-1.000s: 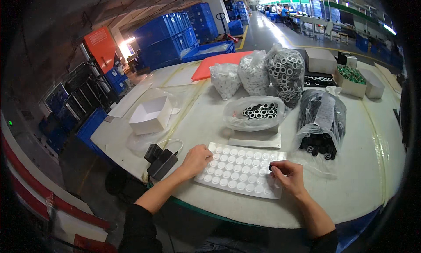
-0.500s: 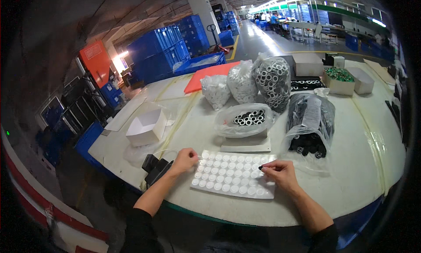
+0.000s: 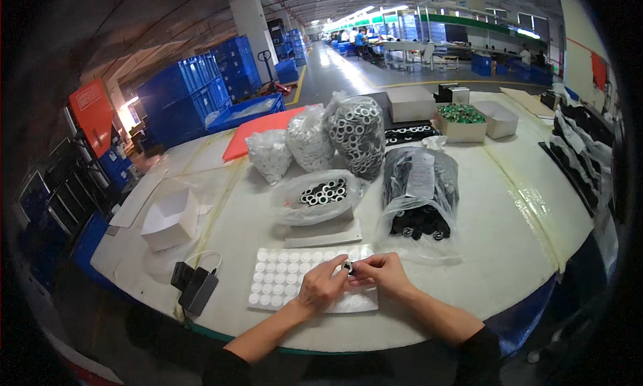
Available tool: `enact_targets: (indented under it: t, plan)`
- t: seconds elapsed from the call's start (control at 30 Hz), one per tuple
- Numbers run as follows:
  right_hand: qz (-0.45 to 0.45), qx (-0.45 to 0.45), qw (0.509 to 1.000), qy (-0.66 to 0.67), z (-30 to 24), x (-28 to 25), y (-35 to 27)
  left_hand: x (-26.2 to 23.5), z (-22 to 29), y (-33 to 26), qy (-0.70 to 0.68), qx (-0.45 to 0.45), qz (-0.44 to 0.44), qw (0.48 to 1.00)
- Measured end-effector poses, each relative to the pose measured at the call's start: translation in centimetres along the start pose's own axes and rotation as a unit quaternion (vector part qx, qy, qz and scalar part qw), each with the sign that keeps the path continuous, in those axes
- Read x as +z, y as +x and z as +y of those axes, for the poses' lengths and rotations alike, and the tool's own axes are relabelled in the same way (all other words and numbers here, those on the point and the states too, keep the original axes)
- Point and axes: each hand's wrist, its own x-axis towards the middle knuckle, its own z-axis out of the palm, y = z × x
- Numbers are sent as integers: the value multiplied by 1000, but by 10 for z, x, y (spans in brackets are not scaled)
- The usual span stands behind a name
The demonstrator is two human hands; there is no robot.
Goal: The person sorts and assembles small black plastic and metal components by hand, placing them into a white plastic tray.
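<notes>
Over the right half of a white tray (image 3: 365,305) my two hands meet. A small round black-and-white part (image 3: 348,268) is pinched between their fingertips. My left hand (image 3: 321,287) closes on it from the left, and my right hand (image 3: 383,273) grips it from the right. Rows of round white caps (image 3: 278,277) fill the tray; my hands hide some of them. Beyond the tray, an open plastic-lined box (image 3: 311,212) contains black and white rings (image 3: 325,192). To its right lies an open clear bag (image 3: 418,198) of black round parts.
Clear bags of white parts (image 3: 269,157) and of rings (image 3: 355,135) stand farther back. A box of green pieces (image 3: 462,121) is at the back right. On the left are an empty white box (image 3: 167,218) and a black device with a cable (image 3: 199,291).
My left hand has moved from the tray's far left corner to meet my right hand at the small part. The whole view has shifted, with the table now lying farther left.
</notes>
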Motion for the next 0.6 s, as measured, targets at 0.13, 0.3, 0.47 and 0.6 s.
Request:
enact_targets:
  t: [0.13,0.3,0.47,0.6]
  plan:
    - [12,-12,999,-28,1,-5,0,3,5,3,-23,-11,-8,1000]
    - [-6,-46,998,-37,2,-7,0,-2,10,10,-105,-75,27,991]
    - [-12,-61,998,-17,4,-4,1,3,3,7,-484,-421,7,767]
    - [-17,-106,984,-139,4,-3,-1,3,-8,0,-540,-424,-1,727]
